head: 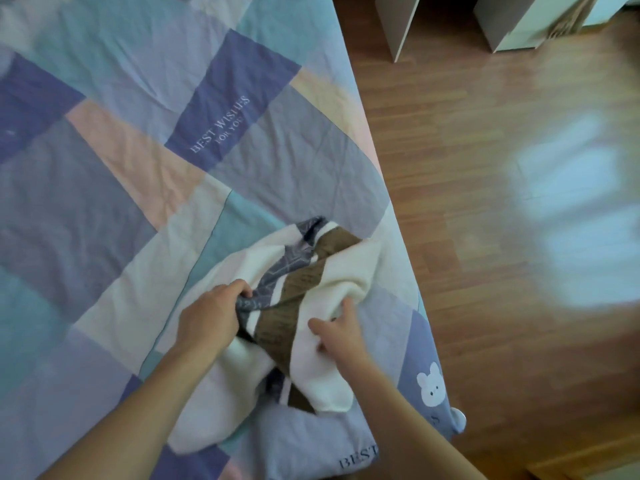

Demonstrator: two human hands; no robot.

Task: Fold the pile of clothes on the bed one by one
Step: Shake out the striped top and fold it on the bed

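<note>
A cream sweater (349,268) with brown and grey-blue diagonal bands lies crumpled near the right edge of the bed (138,168). My left hand (211,317) grips a bunched fold of its grey-blue band, fingers curled round the cloth. To the right, my right hand (337,332) is on the cream part, with its fingers and thumb pinching the fabric. Part of the sweater is hidden under my forearms.
The bed's patchwork cover in pastel blocks fills the left and centre. Its right edge runs diagonally beside a wooden floor (502,237). White furniture legs (398,26) stand at the far end of the floor. A bear print (429,388) marks the cover's near corner.
</note>
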